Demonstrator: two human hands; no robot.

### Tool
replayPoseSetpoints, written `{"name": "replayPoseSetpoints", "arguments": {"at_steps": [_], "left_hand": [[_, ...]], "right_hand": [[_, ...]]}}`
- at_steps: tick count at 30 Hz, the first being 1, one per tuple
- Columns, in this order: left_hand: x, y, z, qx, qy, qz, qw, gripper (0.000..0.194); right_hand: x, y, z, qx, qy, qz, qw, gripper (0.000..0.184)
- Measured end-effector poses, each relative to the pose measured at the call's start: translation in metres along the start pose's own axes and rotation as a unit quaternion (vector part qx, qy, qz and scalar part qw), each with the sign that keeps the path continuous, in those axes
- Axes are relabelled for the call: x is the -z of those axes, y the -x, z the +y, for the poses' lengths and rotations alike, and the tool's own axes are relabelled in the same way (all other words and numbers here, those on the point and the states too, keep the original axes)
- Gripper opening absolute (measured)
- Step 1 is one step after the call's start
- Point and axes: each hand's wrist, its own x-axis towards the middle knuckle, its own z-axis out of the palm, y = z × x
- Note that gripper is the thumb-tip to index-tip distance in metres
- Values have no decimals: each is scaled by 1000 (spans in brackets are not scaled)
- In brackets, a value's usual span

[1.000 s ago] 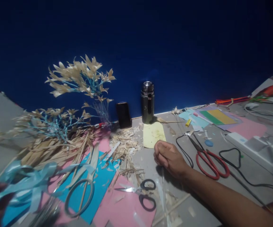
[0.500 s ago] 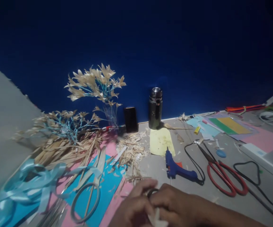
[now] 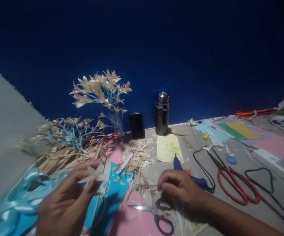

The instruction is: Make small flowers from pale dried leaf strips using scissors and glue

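My left hand [image 3: 68, 196] is raised at the lower left, its fingers pinching a pale, star-shaped husk flower [image 3: 92, 175]. Behind that flower lies a long pale strip of husk [image 3: 106, 173]. Over on the right, my right hand [image 3: 178, 185] is curled, thumb against fingers; whatever it may grip is hidden. Small scissors with dark handles [image 3: 163, 224] lie below it, blades pointing left over pink paper [image 3: 139, 226]. Beyond that hand is a blue glue gun [image 3: 177, 162], partly covered by it.
Husk flowers on blue stems [image 3: 97, 88] stand at the back left, near a phone [image 3: 137, 126] and a dark flask [image 3: 161, 114]. Large red-handled scissors [image 3: 232, 186] and a white power strip [image 3: 269, 162] lie right. Blue ribbon [image 3: 11, 206] heaps at left.
My hands were together at the bottom middle and are now apart. The left has moved left and up with the husk flower; the small scissors now lie on the table.
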Motion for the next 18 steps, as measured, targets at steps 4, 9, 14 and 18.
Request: {"name": "replayPoseSetpoints", "arguments": {"at_steps": [4,9,14,18], "left_hand": [[-2,-4,-6,70,67,-45,994,13],[-26,7,-22,144,66,-184,970,9],[-56,13,-38,170,99,-165,966,14],[-60,18,-45,201,138,-129,961,15]], "right_hand": [[13,-1,-12,2,54,-5,999,32],[35,-31,-57,46,400,-25,915,31],[42,-103,-74,41,675,-14,736,19],[35,-155,-62,52,687,-27,724,19]]}}
